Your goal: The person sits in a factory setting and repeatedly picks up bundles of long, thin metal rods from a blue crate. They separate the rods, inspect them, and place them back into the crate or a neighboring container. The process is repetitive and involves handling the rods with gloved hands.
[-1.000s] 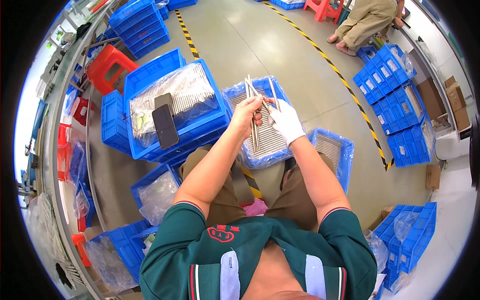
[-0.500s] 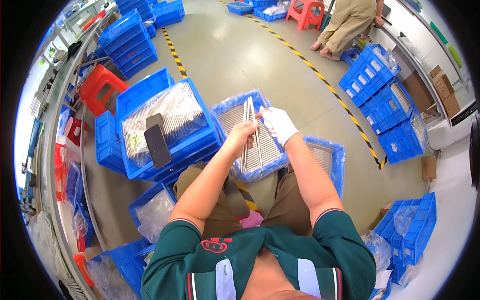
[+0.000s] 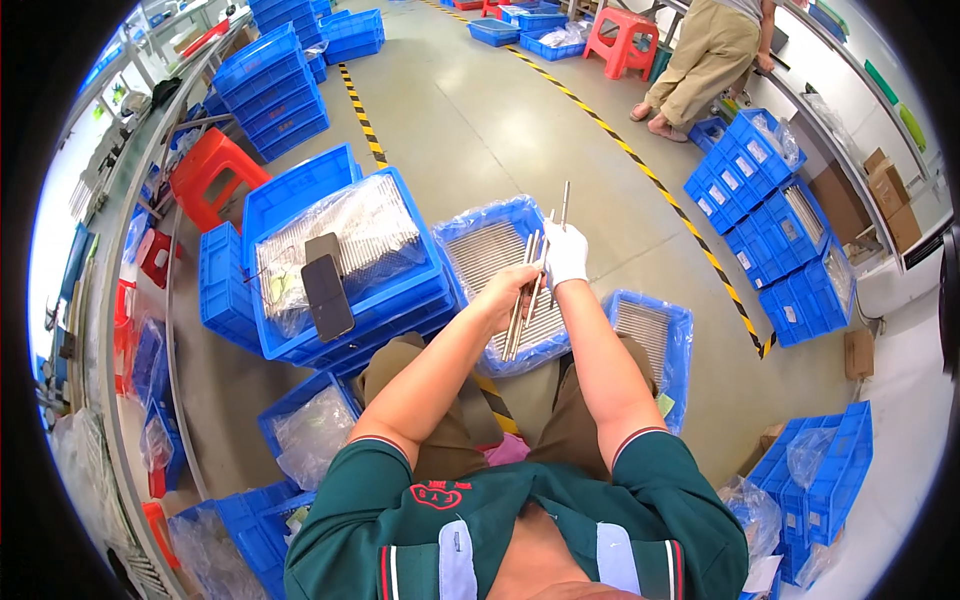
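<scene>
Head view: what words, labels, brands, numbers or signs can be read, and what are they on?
Green shirt: red lettering on the chest; I won't copy it.
Blue crates at right: white labels, too small to read.

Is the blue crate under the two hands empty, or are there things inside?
Not empty: thin metal rods lie side by side within the blue crate. How deep they go, I cannot tell.
</scene>
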`<state>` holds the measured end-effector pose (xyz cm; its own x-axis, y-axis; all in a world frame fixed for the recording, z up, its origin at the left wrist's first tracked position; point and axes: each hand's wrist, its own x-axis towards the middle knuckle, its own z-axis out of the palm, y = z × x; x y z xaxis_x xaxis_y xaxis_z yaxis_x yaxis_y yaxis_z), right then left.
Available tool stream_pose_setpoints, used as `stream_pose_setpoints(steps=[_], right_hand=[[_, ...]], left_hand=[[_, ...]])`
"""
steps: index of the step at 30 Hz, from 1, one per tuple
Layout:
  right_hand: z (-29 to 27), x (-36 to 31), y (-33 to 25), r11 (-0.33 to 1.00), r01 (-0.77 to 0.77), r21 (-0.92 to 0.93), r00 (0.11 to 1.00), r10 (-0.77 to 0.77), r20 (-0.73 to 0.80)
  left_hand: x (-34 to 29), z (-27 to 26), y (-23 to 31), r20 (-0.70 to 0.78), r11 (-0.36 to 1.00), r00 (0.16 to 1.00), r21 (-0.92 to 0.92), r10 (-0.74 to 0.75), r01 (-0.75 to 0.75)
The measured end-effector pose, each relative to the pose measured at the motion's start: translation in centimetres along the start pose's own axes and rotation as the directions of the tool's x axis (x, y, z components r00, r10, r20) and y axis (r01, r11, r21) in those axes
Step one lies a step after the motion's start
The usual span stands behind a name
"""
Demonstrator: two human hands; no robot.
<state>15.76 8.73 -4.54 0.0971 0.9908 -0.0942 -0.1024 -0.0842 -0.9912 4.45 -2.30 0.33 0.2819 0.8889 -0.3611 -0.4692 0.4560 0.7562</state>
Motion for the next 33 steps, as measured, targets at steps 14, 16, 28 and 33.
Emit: stream_pose_setpoints(steps=[14, 16, 28, 33], right_hand=[[-3.1, -1.0, -6.2, 0.975, -0.207, 0.084, 0.978, 0.203, 0.048], [-1.8, -3.3, -6.1, 0.943, -0.311, 0.116, 0.924, 0.271, 0.271], [0.6, -6.0, -6.7, 0.956, -0.125, -0.264, 0.857, 0.239, 0.457], [-0.6, -3.9, -6.2, 0.895, -0.435, 0.095, 0.829, 0.358, 0.43]], left_hand=[[-2.0, -1.9, 2.0, 0.071, 0.987, 0.997, -0.158, 0.041, -0.029], [-1.4, -2.6, 2.0, 0.136, 0.963, 0.987, -0.266, 0.08, -0.041], [-0.6, -3.9, 1.6, 0.213, 0.93, 0.965, -0.362, 0.152, -0.067], [-0.9, -3.9, 2.9, -0.001, 0.91, 0.965, -0.335, 0.261, -0.246]])
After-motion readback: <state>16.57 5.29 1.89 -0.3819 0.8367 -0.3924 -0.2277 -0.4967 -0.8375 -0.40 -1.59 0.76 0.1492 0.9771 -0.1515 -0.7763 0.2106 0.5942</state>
